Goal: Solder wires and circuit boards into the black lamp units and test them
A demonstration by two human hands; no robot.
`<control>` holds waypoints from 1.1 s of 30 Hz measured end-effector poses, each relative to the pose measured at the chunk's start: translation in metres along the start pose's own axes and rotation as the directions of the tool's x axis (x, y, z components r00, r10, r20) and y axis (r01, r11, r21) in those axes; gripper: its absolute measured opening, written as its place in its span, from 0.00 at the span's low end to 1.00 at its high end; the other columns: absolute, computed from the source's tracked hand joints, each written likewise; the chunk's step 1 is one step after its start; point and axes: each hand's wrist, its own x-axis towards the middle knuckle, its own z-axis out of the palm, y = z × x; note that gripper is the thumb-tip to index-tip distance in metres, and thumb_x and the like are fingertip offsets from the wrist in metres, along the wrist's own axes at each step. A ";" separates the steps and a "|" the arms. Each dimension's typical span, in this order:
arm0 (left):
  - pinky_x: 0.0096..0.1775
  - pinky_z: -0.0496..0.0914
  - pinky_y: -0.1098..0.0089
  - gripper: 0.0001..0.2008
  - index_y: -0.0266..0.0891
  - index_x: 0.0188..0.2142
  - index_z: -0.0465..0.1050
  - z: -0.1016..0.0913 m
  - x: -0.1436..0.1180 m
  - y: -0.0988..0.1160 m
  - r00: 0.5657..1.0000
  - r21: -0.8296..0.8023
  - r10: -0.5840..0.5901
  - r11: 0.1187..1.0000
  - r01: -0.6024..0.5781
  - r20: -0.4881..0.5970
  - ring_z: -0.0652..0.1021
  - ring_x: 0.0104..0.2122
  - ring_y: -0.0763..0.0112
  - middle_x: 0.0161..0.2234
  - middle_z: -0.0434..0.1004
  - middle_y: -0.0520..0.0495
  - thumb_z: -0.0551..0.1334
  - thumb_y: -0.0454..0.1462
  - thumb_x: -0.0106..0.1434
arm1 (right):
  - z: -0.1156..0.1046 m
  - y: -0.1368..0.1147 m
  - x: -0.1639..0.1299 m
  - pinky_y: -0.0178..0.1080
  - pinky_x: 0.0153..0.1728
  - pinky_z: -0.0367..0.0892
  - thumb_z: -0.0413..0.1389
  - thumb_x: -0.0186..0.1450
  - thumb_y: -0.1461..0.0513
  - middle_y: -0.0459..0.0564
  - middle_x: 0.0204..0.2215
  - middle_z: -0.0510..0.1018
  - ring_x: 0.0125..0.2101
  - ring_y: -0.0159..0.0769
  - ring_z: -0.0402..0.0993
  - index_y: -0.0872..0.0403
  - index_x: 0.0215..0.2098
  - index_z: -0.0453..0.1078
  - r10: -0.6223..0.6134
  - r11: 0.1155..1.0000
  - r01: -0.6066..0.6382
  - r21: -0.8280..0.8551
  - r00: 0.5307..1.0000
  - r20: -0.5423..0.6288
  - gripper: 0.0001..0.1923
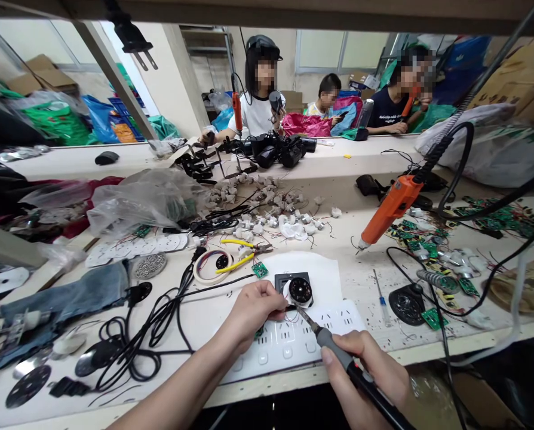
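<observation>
Resting on the table (374, 280) beside a white power strip (294, 340): one small round black module (300, 290), light, stiff, fragile at its thin wires; best held by the rim. Left hand (253, 307) pinches its edge; right hand (370, 364), grip closed, holds the soldering iron (334, 349), tip touching it.

Soldering iron (338, 352) touching a small round part (300, 290) on a white power strip (294, 343).

The soldering iron has a grey grip, a black handle and a thin metal tip; it slants up and left, its tip meeting the lower left edge of the round part. That part is a black disc in a white ring, seated on a black square base, possibly a small speaker. The power strip lies flat near the bench's front edge.
</observation>
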 end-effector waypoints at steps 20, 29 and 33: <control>0.26 0.70 0.74 0.14 0.39 0.14 0.62 0.000 0.000 0.000 1.000 -0.006 -0.009 1.000 0.009 0.008 0.72 0.18 0.75 0.15 0.72 0.53 0.69 0.37 0.36 | 0.001 0.000 0.002 0.33 0.27 0.66 0.58 0.66 0.59 0.42 0.23 0.74 0.22 0.29 0.71 0.50 0.34 0.68 -0.093 0.995 0.092 0.047 0.995 0.040 0.04; 0.26 0.70 0.74 0.13 0.39 0.14 0.63 0.001 -0.001 0.002 1.000 -0.012 -0.014 1.000 0.014 0.003 0.73 0.19 0.75 0.15 0.71 0.54 0.68 0.36 0.36 | 0.002 -0.001 0.004 0.33 0.26 0.66 0.57 0.66 0.59 0.42 0.23 0.73 0.21 0.30 0.71 0.51 0.33 0.68 -0.097 0.994 0.095 0.049 0.994 0.044 0.05; 0.26 0.69 0.74 0.12 0.39 0.14 0.63 0.001 0.000 0.002 1.000 -0.018 -0.012 1.000 0.012 0.007 0.73 0.19 0.75 0.15 0.72 0.53 0.68 0.36 0.37 | 0.003 -0.002 0.001 0.34 0.26 0.66 0.57 0.65 0.57 0.42 0.22 0.74 0.21 0.31 0.70 0.51 0.32 0.69 -0.042 0.998 0.041 0.040 0.998 0.046 0.07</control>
